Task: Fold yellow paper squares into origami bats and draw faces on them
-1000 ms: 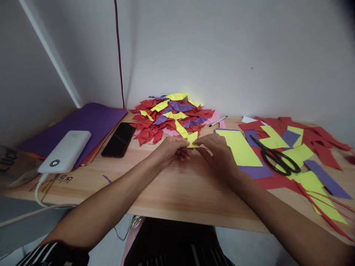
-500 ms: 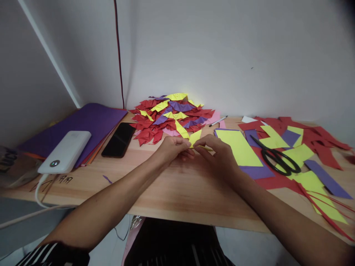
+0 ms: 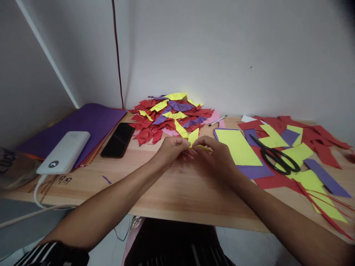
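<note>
A folded piece of yellow paper is pinched between my two hands, just above the wooden table. My left hand is closed on its left side, thumb and fingertips together. From the right, my right hand grips the same paper, and a yellow strip shows under its fingers. My fingers partly cover the folds. Right behind my hands lies a heap of folded paper figures in red, yellow and purple, some with small drawn faces.
Black scissors rest on red, yellow and purple scraps at right. A yellow sheet stack lies beside my right hand, with a pen behind it. At left are a black phone, a cabled white power bank and purple sheets.
The upright yellow flap between my hands looks narrower and has tilted slightly. My fingers have shifted a little on the paper; both hands still hold it in the same place.
</note>
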{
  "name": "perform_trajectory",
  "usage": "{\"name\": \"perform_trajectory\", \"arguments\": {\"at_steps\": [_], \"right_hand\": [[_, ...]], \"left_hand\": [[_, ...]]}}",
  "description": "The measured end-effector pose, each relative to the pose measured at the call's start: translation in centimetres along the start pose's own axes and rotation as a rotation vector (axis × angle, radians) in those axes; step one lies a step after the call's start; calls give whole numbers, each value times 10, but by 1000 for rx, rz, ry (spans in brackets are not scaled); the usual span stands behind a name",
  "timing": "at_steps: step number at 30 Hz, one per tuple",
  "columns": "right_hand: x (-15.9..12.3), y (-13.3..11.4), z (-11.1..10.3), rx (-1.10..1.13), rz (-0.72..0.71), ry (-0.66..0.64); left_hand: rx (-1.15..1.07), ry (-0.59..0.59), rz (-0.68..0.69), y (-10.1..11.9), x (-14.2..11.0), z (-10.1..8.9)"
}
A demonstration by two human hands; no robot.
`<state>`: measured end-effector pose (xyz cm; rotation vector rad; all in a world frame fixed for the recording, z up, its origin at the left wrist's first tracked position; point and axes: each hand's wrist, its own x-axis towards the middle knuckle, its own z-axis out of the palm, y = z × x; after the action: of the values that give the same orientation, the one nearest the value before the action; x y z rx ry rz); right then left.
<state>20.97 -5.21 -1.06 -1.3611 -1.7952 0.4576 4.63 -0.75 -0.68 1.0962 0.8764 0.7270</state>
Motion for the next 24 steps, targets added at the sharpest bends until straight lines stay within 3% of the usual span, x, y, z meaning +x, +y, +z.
{"name": "perform_trajectory", "arguments": {"at_steps": [5, 11, 24], "right_hand": [[1, 2, 0, -35, 73, -34], [2, 4, -1, 5, 164, -65], [3, 7, -1, 19, 183, -72]], "left_hand": [[43, -12, -1, 0, 2, 0], [155, -117, 47, 0, 5, -3], [318, -26, 132, -5, -2, 1]]}}
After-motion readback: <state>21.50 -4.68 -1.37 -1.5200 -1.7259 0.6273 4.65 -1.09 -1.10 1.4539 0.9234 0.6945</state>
